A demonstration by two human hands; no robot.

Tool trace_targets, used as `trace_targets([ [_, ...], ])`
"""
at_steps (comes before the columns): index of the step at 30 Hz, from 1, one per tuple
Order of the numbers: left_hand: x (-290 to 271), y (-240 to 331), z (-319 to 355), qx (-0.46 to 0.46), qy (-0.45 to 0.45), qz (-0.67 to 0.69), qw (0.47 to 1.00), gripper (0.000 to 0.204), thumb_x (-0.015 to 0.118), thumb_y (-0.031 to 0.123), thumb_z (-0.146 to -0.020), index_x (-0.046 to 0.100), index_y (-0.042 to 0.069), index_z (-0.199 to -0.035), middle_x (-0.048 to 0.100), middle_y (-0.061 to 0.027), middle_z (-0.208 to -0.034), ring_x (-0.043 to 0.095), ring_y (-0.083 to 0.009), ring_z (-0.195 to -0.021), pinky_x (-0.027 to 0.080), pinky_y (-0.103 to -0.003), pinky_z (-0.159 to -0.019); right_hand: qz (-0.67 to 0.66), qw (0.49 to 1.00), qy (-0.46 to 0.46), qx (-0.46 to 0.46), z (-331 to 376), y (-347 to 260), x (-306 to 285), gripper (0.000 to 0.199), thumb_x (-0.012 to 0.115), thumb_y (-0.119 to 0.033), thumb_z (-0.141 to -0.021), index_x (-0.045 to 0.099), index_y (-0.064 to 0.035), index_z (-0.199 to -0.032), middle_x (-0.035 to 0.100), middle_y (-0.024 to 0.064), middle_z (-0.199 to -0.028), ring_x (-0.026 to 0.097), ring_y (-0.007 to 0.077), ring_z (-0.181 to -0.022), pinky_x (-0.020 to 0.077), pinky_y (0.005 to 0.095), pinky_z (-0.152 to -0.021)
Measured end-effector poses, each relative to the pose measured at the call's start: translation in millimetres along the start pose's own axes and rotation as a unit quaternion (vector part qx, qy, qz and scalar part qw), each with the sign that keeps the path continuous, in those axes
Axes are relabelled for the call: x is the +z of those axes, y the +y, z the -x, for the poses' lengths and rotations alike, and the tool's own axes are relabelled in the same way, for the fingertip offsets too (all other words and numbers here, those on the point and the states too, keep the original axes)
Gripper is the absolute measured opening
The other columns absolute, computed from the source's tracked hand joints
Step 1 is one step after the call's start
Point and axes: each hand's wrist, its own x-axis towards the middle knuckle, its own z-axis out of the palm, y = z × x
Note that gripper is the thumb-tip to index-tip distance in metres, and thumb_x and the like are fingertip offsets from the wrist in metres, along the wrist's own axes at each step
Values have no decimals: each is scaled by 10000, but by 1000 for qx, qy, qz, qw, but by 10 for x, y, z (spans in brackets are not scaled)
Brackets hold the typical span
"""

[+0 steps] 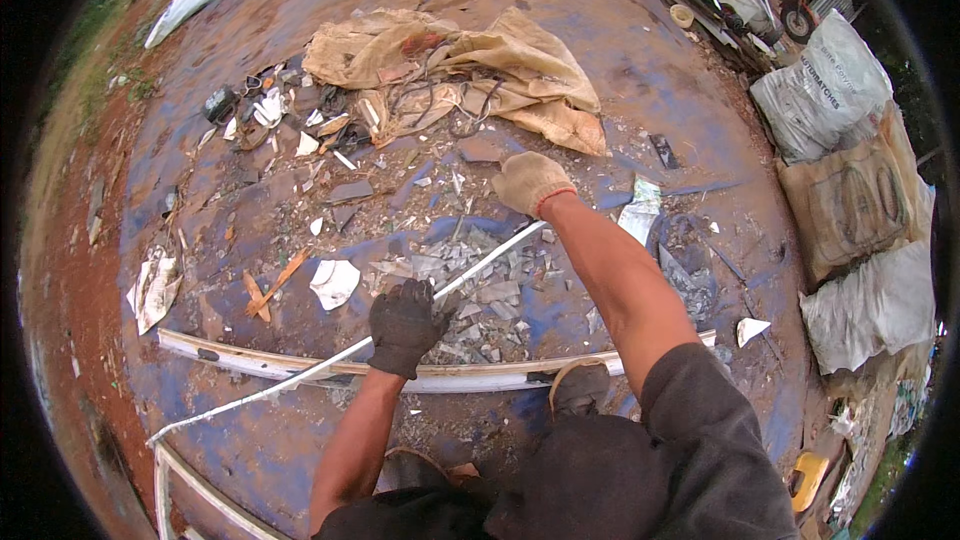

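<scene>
- The left hand (405,325), in a dark glove, has its fingers closed around a thin white strip (495,257).
- The right hand (530,183), in a beige glove with a red cuff, is held curled beyond the upper end of the strip; whether it grips anything I cannot tell.
- The strip slants up from the lower left, through the left hand, to the right forearm, where its far end is hidden from sight.
- At its lower left end, the strip meets a pale frame (162,490) at a corner.
- A long whitish bar (480,378) lies across the ground below the left hand, and the strip crosses over it.
- Broken grey pieces (480,290), some like glass, are scattered beneath and around the strip.
- Near the left hand lies a white scrap (335,283), with crossed pieces of wood (270,285) to its left.
- Beyond the right hand, a crumpled tan sack (480,70) lies beside a heap of mixed scraps (265,115).
- Along the right side stand a full white bag (830,85), a brown sack (850,200) and a greyish bag (870,315).
- A shoe (580,387) shows just beside the bar.
</scene>
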Motion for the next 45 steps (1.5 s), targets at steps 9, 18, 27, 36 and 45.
trace_targets([
  [9,-79,-54,-165,52,133,31,989,423,631,448,-966,707,68,-798,660,-153,-745,671,-357,-695,525,-486,-646,-266,949,80,148,172,238,-38,506,567,-459,-915,756,11,-913,716,277,-982,713,387,-990,535,464,-903],
  [18,-137,-276,5,-13,140,109,984,404,675,463,-936,718,72,-841,685,-175,-810,686,-366,-720,536,-482,-651,-181,969,-57,-159,583,91,-271,611,652,-580,-878,730,-24,-1116,730,217,-1085,703,339,-1043,538,415,-933],
  [27,-154,-225,258,-74,18,178,981,408,691,467,-920,701,65,-845,684,-185,-851,706,-373,-816,545,-495,-718,12,952,-231,-201,754,20,-241,643,649,-625,-862,753,-40,-1109,744,226,-1032,714,377,-1034,547,456,-924],
  [36,-110,-243,386,-34,-94,157,983,405,664,530,-910,765,138,-913,723,-170,-824,701,-392,-773,533,-518,-733,-162,906,-378,-105,892,115,-45,504,612,-532,-915,733,-67,-1064,712,148,-893,702,283,-837,561,442,-789],
  [45,-233,19,816,77,-1,32,996,343,713,523,-861,754,183,-886,692,-51,-743,662,-265,-686,462,-450,-654,-69,755,-429,-491,843,412,418,339,751,-122,-775,660,-84,-1100,718,106,-937,695,263,-858,535,414,-720],
])
